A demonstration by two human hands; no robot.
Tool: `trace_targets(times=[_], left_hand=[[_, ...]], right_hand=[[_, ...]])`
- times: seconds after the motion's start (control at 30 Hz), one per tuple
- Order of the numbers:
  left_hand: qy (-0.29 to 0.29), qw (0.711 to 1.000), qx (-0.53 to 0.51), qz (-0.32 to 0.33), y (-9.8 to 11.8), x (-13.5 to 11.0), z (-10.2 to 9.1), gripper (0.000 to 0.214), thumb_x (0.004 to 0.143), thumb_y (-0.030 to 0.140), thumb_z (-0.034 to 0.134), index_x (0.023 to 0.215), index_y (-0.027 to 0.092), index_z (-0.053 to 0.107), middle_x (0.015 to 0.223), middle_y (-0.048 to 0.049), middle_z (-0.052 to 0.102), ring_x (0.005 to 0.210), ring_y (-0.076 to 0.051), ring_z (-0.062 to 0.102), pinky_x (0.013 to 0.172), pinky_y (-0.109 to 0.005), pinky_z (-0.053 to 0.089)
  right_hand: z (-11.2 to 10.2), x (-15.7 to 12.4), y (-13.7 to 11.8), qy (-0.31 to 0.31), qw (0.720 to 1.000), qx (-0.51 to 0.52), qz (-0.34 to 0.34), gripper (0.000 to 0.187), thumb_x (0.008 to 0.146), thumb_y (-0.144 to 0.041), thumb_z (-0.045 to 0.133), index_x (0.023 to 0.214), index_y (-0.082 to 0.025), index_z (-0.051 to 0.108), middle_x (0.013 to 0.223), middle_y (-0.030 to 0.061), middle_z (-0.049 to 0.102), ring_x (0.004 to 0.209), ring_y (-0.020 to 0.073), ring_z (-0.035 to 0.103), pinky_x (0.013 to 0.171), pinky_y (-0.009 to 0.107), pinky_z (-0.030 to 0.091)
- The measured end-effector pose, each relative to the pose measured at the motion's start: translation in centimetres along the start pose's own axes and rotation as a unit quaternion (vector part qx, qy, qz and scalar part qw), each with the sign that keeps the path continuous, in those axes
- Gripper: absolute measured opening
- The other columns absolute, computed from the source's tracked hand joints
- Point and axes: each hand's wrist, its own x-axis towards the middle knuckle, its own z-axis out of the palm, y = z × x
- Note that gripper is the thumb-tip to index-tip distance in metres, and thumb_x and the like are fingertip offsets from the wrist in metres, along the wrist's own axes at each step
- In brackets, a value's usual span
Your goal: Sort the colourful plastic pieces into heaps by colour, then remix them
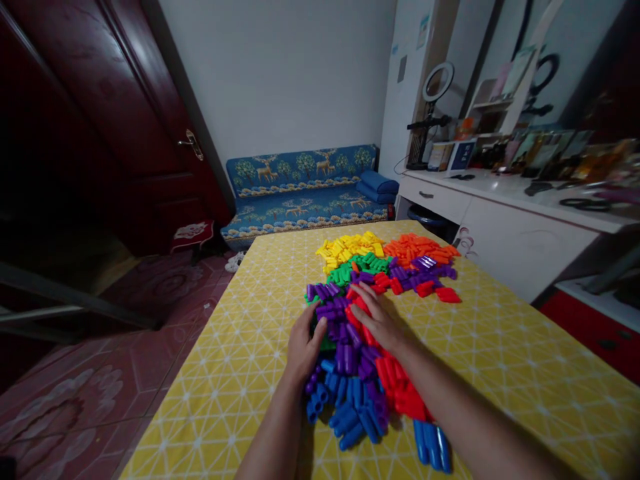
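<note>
A pile of small plastic pieces lies on the yellow patterned tablecloth [240, 373]: yellow pieces [347, 248], orange pieces [420, 248], green pieces [350, 270], purple pieces [345, 333], red pieces [400, 390] and blue pieces [350, 413]. My left hand [304, 343] presses against the left side of the pile, fingers together along the purple pieces. My right hand [377, 317] lies flat on top of the red and purple pieces with its fingers stretched out. Neither hand visibly holds a piece.
A blue patterned sofa [300, 193] stands against the far wall. A dark red door [130, 133] is at the left. A white desk [510, 213] with a ring light [437, 83] and clutter runs along the right. The floor at the left is reddish tile.
</note>
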Motion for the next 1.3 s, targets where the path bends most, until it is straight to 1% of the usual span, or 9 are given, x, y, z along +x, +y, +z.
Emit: trace_targets(times=[0.1,0.17,0.23,0.37,0.5,0.63,0.9,1.13,1.3], left_hand=[[-0.002,1.000,-0.002,-0.007,0.0,-0.1,-0.1,0.045,0.083,0.042,0.065,0.125,0.026,0.064,0.136,-0.0095,0.060,0.130,-0.029,0.050,0.112,-0.046,0.032],[-0.002,1.000,-0.001,-0.009,-0.1,-0.1,-0.1,0.045,0.085,0.044,0.062,0.126,0.025,0.063,0.137,-0.0092,0.058,0.131,-0.029,0.049,0.114,-0.046,0.031],[-0.003,1.000,0.013,-0.007,-0.3,-0.1,-0.1,0.044,0.085,0.044,0.061,0.124,0.023,0.064,0.136,-0.0095,0.059,0.132,-0.029,0.048,0.114,-0.047,0.030],[-0.009,0.998,0.053,-0.012,-0.6,0.0,-0.2,0.040,0.087,0.043,0.057,0.121,0.023,0.066,0.138,-0.0096,0.055,0.134,-0.029,0.045,0.114,-0.047,0.030],[-0.010,0.998,0.062,-0.012,-0.4,-0.1,-0.2,0.039,0.088,0.042,0.056,0.121,0.023,0.066,0.138,-0.0094,0.055,0.134,-0.028,0.045,0.114,-0.046,0.030],[-0.009,0.998,0.057,-0.015,-0.3,-0.1,-0.1,0.039,0.087,0.042,0.057,0.119,0.023,0.067,0.135,-0.0090,0.058,0.134,-0.028,0.045,0.114,-0.045,0.030],[-0.005,0.998,0.053,-0.016,0.0,-0.1,-0.2,0.038,0.086,0.041,0.059,0.118,0.023,0.068,0.134,-0.0094,0.058,0.132,-0.028,0.047,0.113,-0.046,0.032],[-0.006,0.998,0.058,-0.025,-0.2,-0.1,-0.2,0.039,0.086,0.041,0.058,0.119,0.022,0.067,0.136,-0.0101,0.056,0.134,-0.030,0.045,0.114,-0.048,0.031],[-0.007,0.998,0.058,-0.022,-0.2,0.0,-0.2,0.040,0.086,0.042,0.058,0.119,0.022,0.067,0.136,-0.0100,0.057,0.134,-0.030,0.045,0.114,-0.048,0.031]], right_hand=[[0.7,0.1,-1.8,-0.030,0.997,0.033,-0.068,0.053,0.092,-0.051,0.050,0.139,-0.028,0.049,0.152,0.0037,0.040,0.139,0.0212,0.040,0.115,0.040,0.033],[0.7,0.0,-1.6,-0.047,0.992,0.051,-0.105,0.051,0.092,-0.050,0.050,0.139,-0.030,0.049,0.151,0.0021,0.042,0.138,0.0206,0.041,0.116,0.040,0.033],[0.7,0.0,-0.7,-0.049,0.990,0.061,-0.117,0.048,0.092,-0.049,0.051,0.137,-0.031,0.052,0.150,0.0015,0.044,0.138,0.0214,0.041,0.116,0.041,0.031],[0.7,0.3,0.5,-0.048,0.991,0.080,-0.096,0.043,0.089,-0.047,0.056,0.127,-0.028,0.060,0.147,0.0038,0.047,0.135,0.0232,0.044,0.114,0.040,0.035],[1.1,0.5,0.4,-0.046,0.992,0.081,-0.085,0.037,0.085,-0.045,0.060,0.118,-0.028,0.066,0.147,0.0035,0.046,0.133,0.0247,0.046,0.112,0.039,0.038],[1.5,0.4,0.6,-0.032,0.991,0.097,-0.083,0.035,0.085,-0.046,0.061,0.114,-0.028,0.068,0.147,0.0034,0.046,0.132,0.0250,0.048,0.111,0.041,0.038],[1.5,0.4,0.9,-0.022,0.990,0.107,-0.088,0.035,0.083,-0.045,0.061,0.112,-0.026,0.068,0.144,0.0052,0.048,0.131,0.0244,0.048,0.110,0.039,0.039],[1.0,0.4,0.4,-0.036,0.992,0.092,-0.084,0.035,0.083,-0.044,0.062,0.112,-0.025,0.068,0.145,0.0066,0.047,0.131,0.0254,0.048,0.110,0.041,0.039],[1.2,0.4,0.7,-0.039,0.993,0.081,-0.083,0.035,0.083,-0.043,0.062,0.114,-0.027,0.068,0.145,0.0050,0.047,0.131,0.0260,0.048,0.112,0.044,0.036]])
